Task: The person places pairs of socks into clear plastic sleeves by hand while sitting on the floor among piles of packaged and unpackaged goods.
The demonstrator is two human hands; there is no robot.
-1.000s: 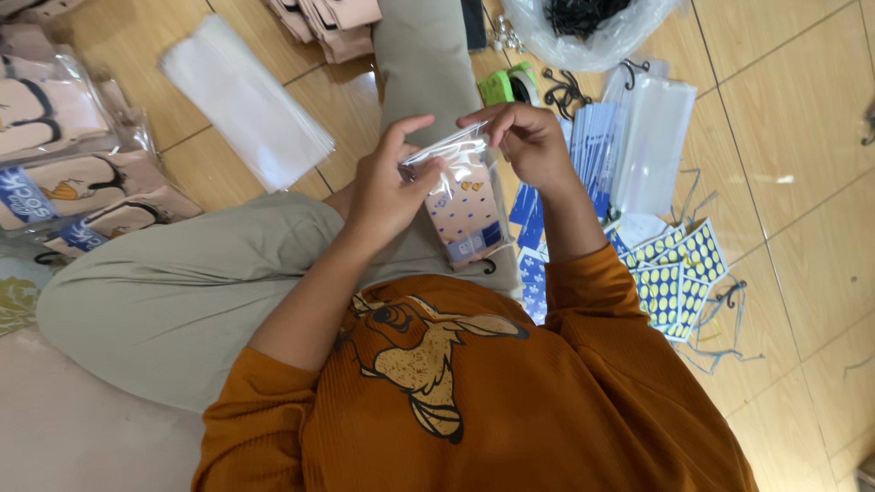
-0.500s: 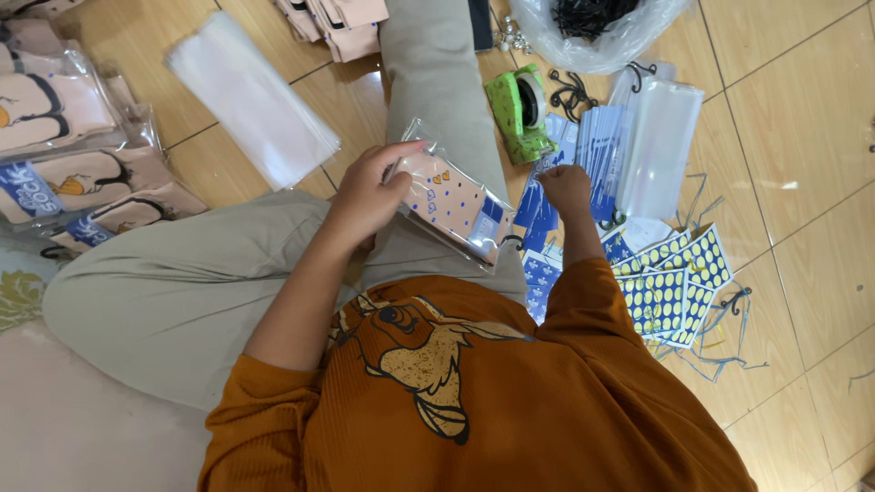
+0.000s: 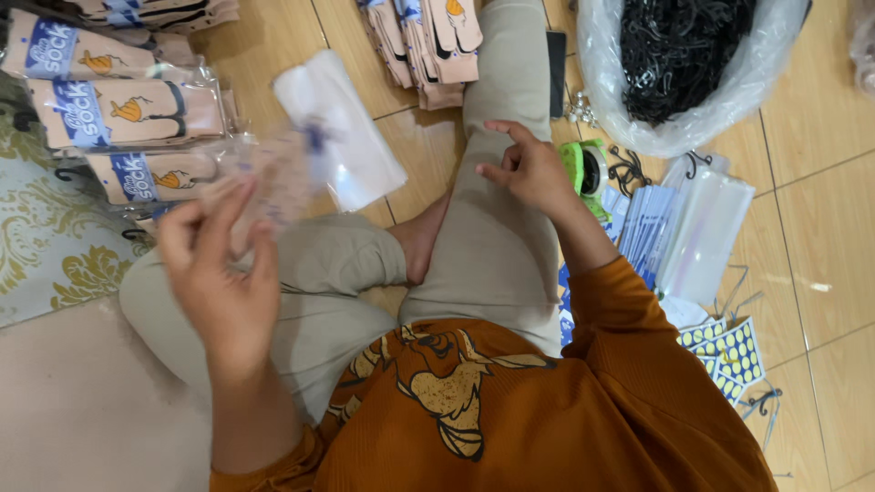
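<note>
My left hand (image 3: 223, 273) is raised at the left with its fingers spread. A clear packet with a peach sock (image 3: 273, 178) is a blur at its fingertips, over the floor toward the pile of packed socks (image 3: 128, 114); the blur hides whether the fingers still grip it. Holding nothing, my right hand (image 3: 529, 169) hovers over my right leg (image 3: 492, 246) with fingers loosely curled and the index finger out. It is just left of a green tape dispenser (image 3: 583, 169).
A stack of clear bags (image 3: 351, 137) lies on the wooden floor ahead. Unpacked socks (image 3: 428, 36) lie at the top. At the right are a plastic bag of black hooks (image 3: 684, 64), blue cards (image 3: 643, 228), clear sleeves (image 3: 706, 232) and yellow-dotted sticker sheets (image 3: 729, 351).
My left hand swung the sock packet from above my lap out to the left toward the packed pile. My right hand left the blue cards and rose over my leg. The view shifted.
</note>
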